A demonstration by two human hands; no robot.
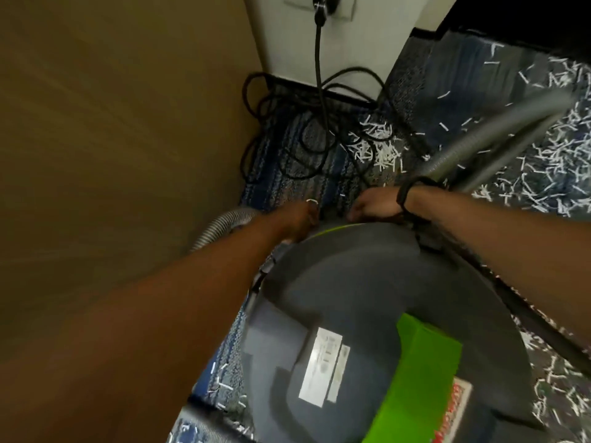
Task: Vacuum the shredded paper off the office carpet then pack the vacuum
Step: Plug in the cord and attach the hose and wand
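Note:
The grey vacuum canister with a green handle and a white label stands right below me. Both my arms reach over its far rim. My left hand and my right hand are close together at that far edge, fingers pointing down behind the rim and partly hidden. What they touch is unclear in the blur. White shredded paper lies scattered on the blue carpet, thickest at the right. A grey ribbed hose arcs across the upper right, and another stretch of hose shows at the left.
A black power cord lies in tangled loops on the carpet and runs up to a plug in a wall socket. A tan wall or panel fills the left side. Dark furniture stands at the top right.

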